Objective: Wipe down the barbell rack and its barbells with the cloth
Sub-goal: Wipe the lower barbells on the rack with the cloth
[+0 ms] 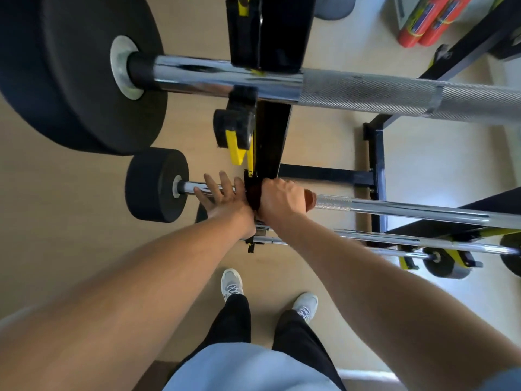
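At frame centre, the right hand (pixel 282 197) curls around the dark cloth (pixel 253 197) on the lower barbell (pixel 394 207) beside the rack upright (pixel 272 142). The left hand (pixel 220 193), fingers spread, braces the sleeve. Best: keep 1 firm wrap, slide rightward along the shaft.

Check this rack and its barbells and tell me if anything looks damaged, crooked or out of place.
Nothing stands out. The barbells lie level across the rack, plates seated at the ends. The left hand rests flat on the middle bar; the right hand grips the dark cloth at the upright.
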`<state>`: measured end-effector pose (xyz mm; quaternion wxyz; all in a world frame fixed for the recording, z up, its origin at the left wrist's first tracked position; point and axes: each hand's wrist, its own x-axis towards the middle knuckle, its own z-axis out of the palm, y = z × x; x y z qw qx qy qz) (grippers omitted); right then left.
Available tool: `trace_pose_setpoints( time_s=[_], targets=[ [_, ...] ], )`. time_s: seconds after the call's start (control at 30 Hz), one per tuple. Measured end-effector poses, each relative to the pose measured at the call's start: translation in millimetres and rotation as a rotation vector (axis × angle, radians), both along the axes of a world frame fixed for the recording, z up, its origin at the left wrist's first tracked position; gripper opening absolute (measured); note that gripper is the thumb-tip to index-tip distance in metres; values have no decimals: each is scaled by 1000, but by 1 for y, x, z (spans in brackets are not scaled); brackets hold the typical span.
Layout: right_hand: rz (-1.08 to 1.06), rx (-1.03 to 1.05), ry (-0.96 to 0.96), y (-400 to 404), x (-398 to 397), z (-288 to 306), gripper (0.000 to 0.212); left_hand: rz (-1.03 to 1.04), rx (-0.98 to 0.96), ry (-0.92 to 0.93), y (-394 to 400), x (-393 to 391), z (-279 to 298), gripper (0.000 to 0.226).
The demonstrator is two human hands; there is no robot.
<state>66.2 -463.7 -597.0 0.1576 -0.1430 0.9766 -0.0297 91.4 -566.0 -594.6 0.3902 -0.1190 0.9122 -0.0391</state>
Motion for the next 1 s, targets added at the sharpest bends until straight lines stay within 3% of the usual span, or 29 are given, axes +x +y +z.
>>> trace_pose_setpoints(
  time_s=[0.23, 0.43, 0.53, 0.73, 0.83, 1.0],
  targets=[
    [53, -50, 9, 54, -1, 2, 22, -32, 14, -23, -3, -1, 7, 120],
    [-76, 171, -28, 140, 1, 11, 36, -48, 85, 36, -4, 3, 7, 112],
    [-49, 174, -38, 117, -2, 15, 29, -44, 99, 39, -4, 3, 5, 112],
    [10, 93, 23, -8, 4, 14, 12, -12, 111, 26, -3, 2, 6, 108],
    [7, 3, 95, 10, 11, 6, 19, -43, 118, 38, -6, 4, 7, 112],
    [16, -29, 31, 32, 6, 5, 23, -45, 158, 60, -13, 4, 10, 120]
  ],
)
